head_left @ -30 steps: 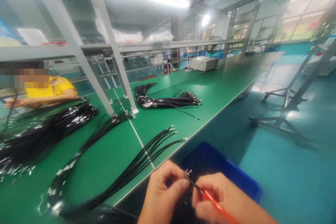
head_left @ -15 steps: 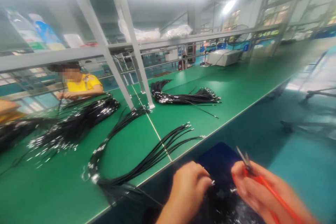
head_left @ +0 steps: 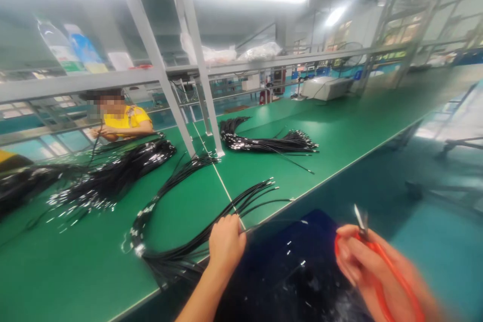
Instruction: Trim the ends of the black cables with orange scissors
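My left hand (head_left: 226,241) is closed at the bench edge, beside a bundle of black cables (head_left: 188,249) that curves across the green top. A thin dark cable (head_left: 279,223) with a pale tip sticks out to the right from this fist; the rest of it is hidden by my fingers. On the right, my right hand (head_left: 370,266) is wrapped round the red handles of a pair of scissors (head_left: 392,279). Their short metal blades point up and are slightly apart. Below and between the hands lies a dark blue surface (head_left: 317,226) with small shiny bits on it.
The green bench (head_left: 339,131) carries more cable bundles (head_left: 264,141) beyond a grey shelf post (head_left: 209,90). To the left lies a large cable heap (head_left: 124,171), with a person in yellow (head_left: 128,121) seated behind it. A white box (head_left: 324,89) stands farther back.
My left hand has moved left and up, from above the dark surface to the cable bundle at the bench edge. My right hand still holds the scissors at nearly the same place.
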A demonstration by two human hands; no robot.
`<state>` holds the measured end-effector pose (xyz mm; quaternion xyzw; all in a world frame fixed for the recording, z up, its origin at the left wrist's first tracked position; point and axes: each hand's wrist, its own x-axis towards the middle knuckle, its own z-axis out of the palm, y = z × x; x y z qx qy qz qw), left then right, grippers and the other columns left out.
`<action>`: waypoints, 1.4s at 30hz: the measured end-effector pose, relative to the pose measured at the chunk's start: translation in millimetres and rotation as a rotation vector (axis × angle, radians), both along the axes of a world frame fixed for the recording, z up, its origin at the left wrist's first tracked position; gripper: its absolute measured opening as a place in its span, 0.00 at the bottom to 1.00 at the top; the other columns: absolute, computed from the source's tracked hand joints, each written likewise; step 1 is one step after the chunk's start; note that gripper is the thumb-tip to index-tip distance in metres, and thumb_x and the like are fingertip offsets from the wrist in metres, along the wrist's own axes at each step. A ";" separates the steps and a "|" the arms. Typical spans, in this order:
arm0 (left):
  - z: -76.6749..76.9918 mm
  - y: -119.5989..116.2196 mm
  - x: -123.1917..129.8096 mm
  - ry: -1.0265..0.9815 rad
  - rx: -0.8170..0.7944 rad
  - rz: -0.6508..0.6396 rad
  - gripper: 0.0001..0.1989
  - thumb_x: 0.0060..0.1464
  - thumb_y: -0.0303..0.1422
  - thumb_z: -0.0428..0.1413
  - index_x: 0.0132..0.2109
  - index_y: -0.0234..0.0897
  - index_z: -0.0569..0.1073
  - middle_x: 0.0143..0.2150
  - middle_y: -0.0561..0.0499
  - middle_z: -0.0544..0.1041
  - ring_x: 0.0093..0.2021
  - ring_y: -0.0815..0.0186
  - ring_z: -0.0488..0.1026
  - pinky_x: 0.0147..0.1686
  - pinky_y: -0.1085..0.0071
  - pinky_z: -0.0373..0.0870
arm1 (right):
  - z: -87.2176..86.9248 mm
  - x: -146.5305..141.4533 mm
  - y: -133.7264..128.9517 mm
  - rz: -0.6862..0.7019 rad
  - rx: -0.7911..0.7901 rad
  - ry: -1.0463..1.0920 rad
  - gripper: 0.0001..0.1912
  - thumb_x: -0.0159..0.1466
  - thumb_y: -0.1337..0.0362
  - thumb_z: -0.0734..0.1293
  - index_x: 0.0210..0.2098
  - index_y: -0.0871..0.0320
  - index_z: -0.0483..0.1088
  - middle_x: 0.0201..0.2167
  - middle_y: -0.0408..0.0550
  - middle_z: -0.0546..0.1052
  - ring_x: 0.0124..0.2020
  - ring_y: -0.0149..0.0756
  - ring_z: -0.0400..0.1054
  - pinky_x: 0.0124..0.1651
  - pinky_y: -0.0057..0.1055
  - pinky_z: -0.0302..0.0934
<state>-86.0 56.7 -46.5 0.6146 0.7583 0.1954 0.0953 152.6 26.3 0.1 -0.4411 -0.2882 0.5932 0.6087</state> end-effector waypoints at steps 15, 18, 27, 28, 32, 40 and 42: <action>54.5 -34.5 71.4 -0.635 0.227 -0.546 0.04 0.53 0.28 0.54 0.31 0.38 0.72 0.30 0.53 0.71 0.29 0.67 0.68 0.29 0.75 0.63 | -10.5 -33.7 -16.6 -0.043 0.024 -0.033 0.13 0.51 0.60 0.73 0.34 0.57 0.69 0.17 0.35 0.67 0.18 0.26 0.58 0.22 0.23 0.53; 48.7 -37.3 67.2 -0.803 0.121 -0.471 0.06 0.53 0.32 0.55 0.29 0.37 0.72 0.25 0.54 0.70 0.26 0.68 0.65 0.27 0.75 0.61 | -6.0 -42.1 -20.6 -0.100 0.039 -0.001 0.14 0.50 0.62 0.74 0.33 0.57 0.69 0.21 0.37 0.71 0.19 0.26 0.61 0.24 0.24 0.57; 42.9 -41.6 68.9 -0.981 -0.008 -0.383 0.11 0.48 0.38 0.58 0.24 0.35 0.71 0.20 0.56 0.65 0.23 0.70 0.59 0.25 0.75 0.55 | 2.5 -52.5 -22.0 -0.234 0.106 0.102 0.12 0.50 0.64 0.73 0.34 0.54 0.70 0.27 0.41 0.76 0.23 0.29 0.68 0.31 0.27 0.62; 42.7 -42.2 69.5 -0.967 -0.006 -0.377 0.11 0.48 0.38 0.58 0.24 0.35 0.71 0.20 0.56 0.65 0.23 0.70 0.59 0.25 0.74 0.55 | 2.4 -52.4 -22.1 -0.236 0.106 0.098 0.12 0.50 0.64 0.73 0.34 0.54 0.70 0.26 0.40 0.76 0.23 0.29 0.68 0.30 0.27 0.62; 42.3 -44.2 71.3 -0.868 0.026 -0.369 0.11 0.49 0.37 0.56 0.24 0.35 0.70 0.22 0.55 0.67 0.24 0.68 0.61 0.26 0.74 0.57 | 2.1 -52.2 -22.1 -0.236 0.103 0.098 0.12 0.50 0.65 0.73 0.32 0.55 0.69 0.24 0.39 0.74 0.22 0.28 0.68 0.30 0.26 0.62; 37.0 -48.2 72.5 -0.713 0.117 -0.371 0.09 0.50 0.35 0.55 0.25 0.38 0.72 0.23 0.53 0.70 0.25 0.66 0.65 0.26 0.73 0.60 | 5.0 -51.7 -19.6 -0.226 0.100 0.103 0.11 0.50 0.67 0.73 0.31 0.56 0.68 0.22 0.37 0.72 0.20 0.28 0.66 0.27 0.25 0.61; 34.9 -47.3 70.6 -0.750 0.105 -0.387 0.09 0.51 0.35 0.55 0.26 0.37 0.73 0.24 0.52 0.72 0.27 0.65 0.67 0.28 0.72 0.62 | 4.9 -49.7 -19.6 -0.144 0.041 0.195 0.10 0.51 0.67 0.72 0.31 0.56 0.68 0.22 0.38 0.73 0.20 0.29 0.66 0.27 0.25 0.61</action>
